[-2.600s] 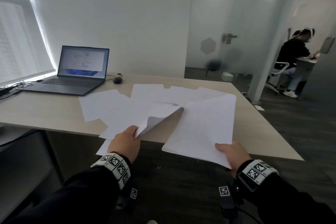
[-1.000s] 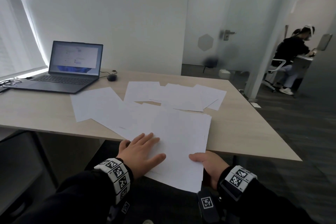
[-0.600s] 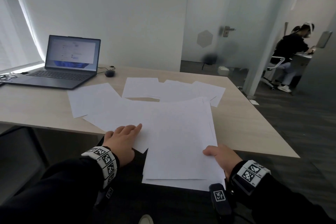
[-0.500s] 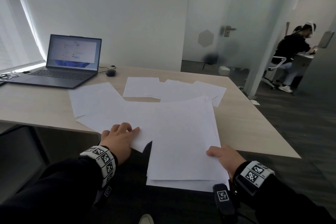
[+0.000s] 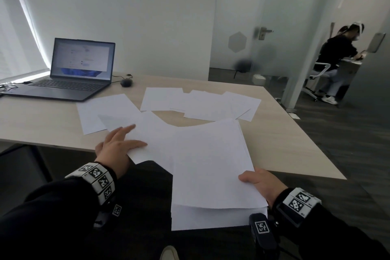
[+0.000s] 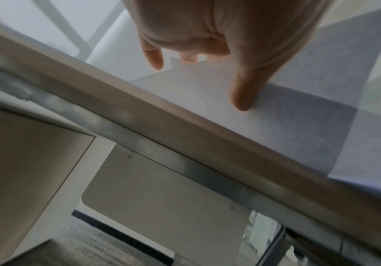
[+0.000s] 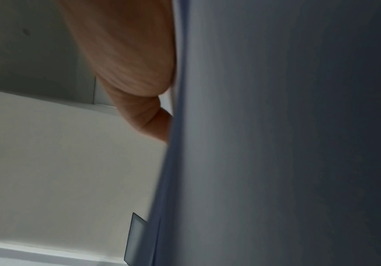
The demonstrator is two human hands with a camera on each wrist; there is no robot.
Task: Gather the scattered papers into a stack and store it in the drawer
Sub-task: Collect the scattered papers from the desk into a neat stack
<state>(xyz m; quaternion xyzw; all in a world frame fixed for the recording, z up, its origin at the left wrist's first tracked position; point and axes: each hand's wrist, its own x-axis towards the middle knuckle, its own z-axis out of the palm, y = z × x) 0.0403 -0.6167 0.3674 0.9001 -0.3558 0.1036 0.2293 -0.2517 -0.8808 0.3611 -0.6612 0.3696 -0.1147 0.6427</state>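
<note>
My right hand (image 5: 258,183) grips the near right corner of a stack of white papers (image 5: 213,167), thumb on top; the stack hangs over the table's near edge toward me. In the right wrist view the stack's underside (image 7: 276,135) fills the frame beside my palm. My left hand (image 5: 118,143) lies flat with straight fingers on a loose sheet (image 5: 152,139) at the table's near edge; the left wrist view shows its thumb (image 6: 242,97) pressing the sheet (image 6: 298,117). More scattered sheets (image 5: 200,103) lie farther back, and one (image 5: 101,112) sits left. No drawer is in sight.
An open laptop (image 5: 69,74) and a dark mouse (image 5: 126,82) sit at the back left of the wooden table (image 5: 285,137). Cables trail off the left edge. Behind a glass partition at the right a person (image 5: 337,53) sits at another desk.
The right hand has pulled the stack nearer, off the table edge. The left hand slid from the stack to the loose sheets on the left and reached forward with straight fingers.
</note>
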